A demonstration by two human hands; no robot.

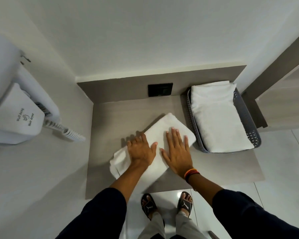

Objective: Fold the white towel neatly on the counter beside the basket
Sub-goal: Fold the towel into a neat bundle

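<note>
The white towel (164, 135) lies on the counter (121, 111) directly under both hands, already folded into a long band. Its long axis runs on a diagonal, from a rumpled end near the person's left to a squared corner up and to the right, close to the grey basket (248, 116) but not touching it.

The left hand (140, 149) presses flat on the band's lower-left half, fingers spread and reaching past the towel's far edge onto the bare counter. The right hand (177, 150) lies flat and open on the upper-right half, fingers pointing away from the body, palm on the cloth. Neither hand pinches or grips anything; both look to be smoothing.

The loose, bunched end sits just beyond the left hand's wrist side, so that hand is the nearer one to lift it. A further fold would probably bring that end along the diagonal toward the right hand, which is placed to pin the squared part.

A second folded white towel (217, 116) fills the basket, to the right of the right hand.
</note>
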